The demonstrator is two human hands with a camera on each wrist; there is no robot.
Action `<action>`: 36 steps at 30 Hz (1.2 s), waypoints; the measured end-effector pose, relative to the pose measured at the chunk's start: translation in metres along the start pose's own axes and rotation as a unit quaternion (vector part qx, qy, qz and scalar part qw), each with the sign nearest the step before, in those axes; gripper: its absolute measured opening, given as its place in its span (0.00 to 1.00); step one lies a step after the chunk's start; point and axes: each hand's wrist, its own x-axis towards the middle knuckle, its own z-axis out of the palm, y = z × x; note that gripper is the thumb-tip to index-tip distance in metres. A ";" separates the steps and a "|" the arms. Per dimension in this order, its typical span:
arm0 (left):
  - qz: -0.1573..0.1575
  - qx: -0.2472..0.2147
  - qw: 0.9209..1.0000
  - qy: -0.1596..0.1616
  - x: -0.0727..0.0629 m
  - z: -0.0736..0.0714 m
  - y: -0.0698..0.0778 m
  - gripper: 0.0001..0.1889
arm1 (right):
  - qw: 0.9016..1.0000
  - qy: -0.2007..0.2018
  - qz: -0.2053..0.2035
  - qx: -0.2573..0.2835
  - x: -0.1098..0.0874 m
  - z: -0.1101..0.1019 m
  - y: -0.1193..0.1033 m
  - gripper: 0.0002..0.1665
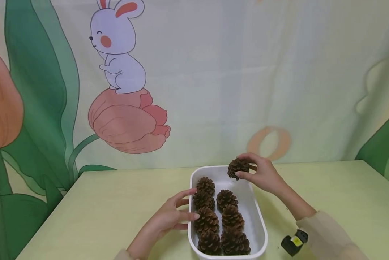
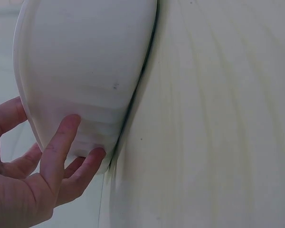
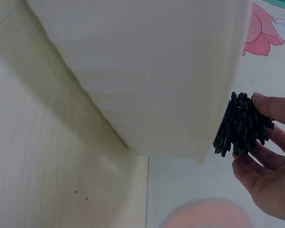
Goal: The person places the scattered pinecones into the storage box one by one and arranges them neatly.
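Observation:
A white rectangular tub with rounded corners holds several brown pine cones in two lengthwise columns. My left hand grips the tub's left side, with fingertips over the rim; other fingers press the outer wall in the left wrist view. Above the far right corner of the tub, my right hand pinches one pine cone between thumb and fingers. In the right wrist view that pine cone appears dark beside the tub's rim, partly hidden by it.
The tub stands on a pale yellow table. Behind it hangs a curtain printed with a rabbit and tulips. A small black device with a yellow label is by the right sleeve. Dark specks dot the table right of the tub.

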 end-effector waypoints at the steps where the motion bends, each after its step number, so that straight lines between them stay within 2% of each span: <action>1: 0.000 0.001 1.000 0.000 0.000 0.000 0.000 0.39 | 1.000 -0.001 0.000 -0.001 0.001 0.001 0.000 0.26; 22: -0.003 0.003 1.000 0.000 0.003 0.002 0.003 0.39 | 1.000 -0.018 0.012 0.007 0.010 0.016 0.012 0.25; 36: -0.007 0.000 1.000 0.000 0.002 0.001 0.002 0.39 | 0.997 -0.053 -0.003 -0.049 0.012 0.029 0.008 0.22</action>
